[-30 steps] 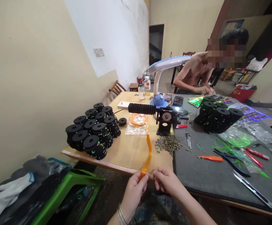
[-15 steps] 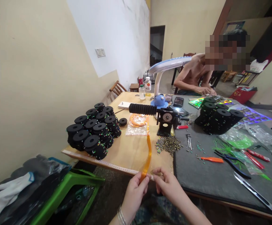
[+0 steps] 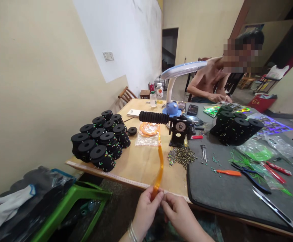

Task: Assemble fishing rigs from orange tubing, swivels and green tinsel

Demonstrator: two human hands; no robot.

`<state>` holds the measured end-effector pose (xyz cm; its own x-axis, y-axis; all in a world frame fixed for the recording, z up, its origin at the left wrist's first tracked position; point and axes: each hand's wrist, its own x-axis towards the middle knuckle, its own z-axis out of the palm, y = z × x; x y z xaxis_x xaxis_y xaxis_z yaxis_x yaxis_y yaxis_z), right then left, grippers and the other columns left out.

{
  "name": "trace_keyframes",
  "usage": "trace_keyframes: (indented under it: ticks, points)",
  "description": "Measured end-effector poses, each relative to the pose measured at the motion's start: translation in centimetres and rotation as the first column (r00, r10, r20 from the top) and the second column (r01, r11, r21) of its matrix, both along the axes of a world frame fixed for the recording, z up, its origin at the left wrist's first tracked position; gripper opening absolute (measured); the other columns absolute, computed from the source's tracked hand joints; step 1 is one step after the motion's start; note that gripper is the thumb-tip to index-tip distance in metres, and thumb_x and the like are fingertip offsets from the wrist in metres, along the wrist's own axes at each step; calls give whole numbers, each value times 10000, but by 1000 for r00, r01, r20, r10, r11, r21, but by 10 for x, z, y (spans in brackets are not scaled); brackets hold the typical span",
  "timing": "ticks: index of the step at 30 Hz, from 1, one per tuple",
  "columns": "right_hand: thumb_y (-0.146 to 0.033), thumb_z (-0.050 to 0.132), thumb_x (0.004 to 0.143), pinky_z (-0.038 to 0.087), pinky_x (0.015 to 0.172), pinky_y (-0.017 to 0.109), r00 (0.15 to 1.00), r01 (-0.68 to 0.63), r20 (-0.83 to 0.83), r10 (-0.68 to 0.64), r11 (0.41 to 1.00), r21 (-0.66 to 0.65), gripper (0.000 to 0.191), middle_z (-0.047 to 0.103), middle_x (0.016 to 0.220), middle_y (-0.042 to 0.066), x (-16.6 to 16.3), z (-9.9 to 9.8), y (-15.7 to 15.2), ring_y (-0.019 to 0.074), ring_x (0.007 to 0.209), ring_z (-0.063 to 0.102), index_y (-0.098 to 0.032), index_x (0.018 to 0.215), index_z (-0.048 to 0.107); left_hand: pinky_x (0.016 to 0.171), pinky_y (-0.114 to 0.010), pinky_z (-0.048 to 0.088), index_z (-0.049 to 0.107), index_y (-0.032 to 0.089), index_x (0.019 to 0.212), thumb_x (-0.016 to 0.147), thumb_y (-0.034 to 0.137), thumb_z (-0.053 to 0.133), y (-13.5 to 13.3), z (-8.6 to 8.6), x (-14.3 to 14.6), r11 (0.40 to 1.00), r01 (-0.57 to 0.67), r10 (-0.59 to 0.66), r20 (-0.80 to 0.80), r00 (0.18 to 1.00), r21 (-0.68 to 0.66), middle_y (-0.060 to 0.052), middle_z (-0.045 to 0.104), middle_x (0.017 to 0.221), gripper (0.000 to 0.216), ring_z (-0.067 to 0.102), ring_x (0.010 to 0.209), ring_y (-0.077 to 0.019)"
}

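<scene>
My left hand (image 3: 146, 205) pinches the near end of a flat orange strip (image 3: 160, 168) between thumb and fingers at the table's front edge. From there the strip runs away from me to a clear plastic bag (image 3: 147, 141) holding more coiled orange material. Against the left fingertips rests my right hand (image 3: 178, 211), its fingers curled together. Whatever those fingers may hold is too small or hidden to make out. Beyond the strip stands a black clamp-like device (image 3: 178, 132) with a ribbed foam roll (image 3: 153, 117) on its arm. A heap of small metallic beads (image 3: 185, 157) lies beside it.
Stacks of black foam spools (image 3: 99, 153) stand at left, with more spools (image 3: 239, 126) at right. On the grey mat (image 3: 212, 188) lie an orange-handled tool (image 3: 228, 172), pliers (image 3: 254, 181) and tweezers (image 3: 275, 206). Behind the desk lamp (image 3: 172, 108) sits another person (image 3: 209, 82).
My right hand has moved left and closed in against my left fingertips. The left hand keeps its pinch on the orange strip, almost in place.
</scene>
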<state>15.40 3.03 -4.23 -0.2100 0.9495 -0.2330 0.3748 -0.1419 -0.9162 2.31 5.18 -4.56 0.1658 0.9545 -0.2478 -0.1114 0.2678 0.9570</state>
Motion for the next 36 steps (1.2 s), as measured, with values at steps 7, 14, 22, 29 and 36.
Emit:
trace_keyframes:
  ticks: [7, 14, 22, 29, 36]
  points:
    - [-394, 478, 838, 357, 513, 221, 996, 57, -68, -59, 998, -40, 271, 533, 494, -28, 9, -1, 1, 117, 474, 490, -187, 672, 528, 761, -285, 454, 667, 116, 822, 695, 422, 733, 0, 4, -1, 1000, 21, -21, -3, 1000, -2, -66, 705, 796, 337, 602, 778, -195]
    - [-609, 519, 713, 159, 352, 207, 936, 119, -278, -217, 936, -331, 432, 499, 410, -77, 14, 6, 26, 48, 293, 273, -183, 786, 522, 516, -191, 316, 615, 131, 732, 627, 485, 776, 0, 7, 1, 993, 11, -3, 70, 998, -115, 34, 545, 604, 403, 429, 545, -78]
    - [-507, 687, 613, 51, 352, 193, 809, 177, -438, -393, 873, -455, 387, 397, 428, -129, 5, 24, 35, 0, 320, 170, -194, 710, 481, 426, -195, 89, 556, 148, 787, 607, 488, 787, 1, 6, -6, 963, 64, -16, 184, 983, -262, 101, 352, 538, 448, 216, 449, -31]
    - [-384, 740, 576, 26, 375, 165, 659, 121, -573, -487, 821, -559, 351, 460, 555, -93, 7, 19, 31, -14, 374, 226, -168, 715, 500, 428, -193, 87, 562, 144, 798, 595, 477, 795, -2, 9, -10, 952, 79, -23, 188, 982, -295, 94, 370, 552, 454, 240, 456, -28]
    - [-366, 658, 589, 92, 309, 169, 722, 148, -531, -444, 848, -508, 305, 600, 652, -35, 7, 12, 29, 6, 334, 347, -156, 783, 553, 433, -208, 73, 550, 145, 805, 639, 462, 759, 0, 15, -12, 934, 159, -83, 240, 967, -320, 102, 355, 517, 414, 196, 436, -28]
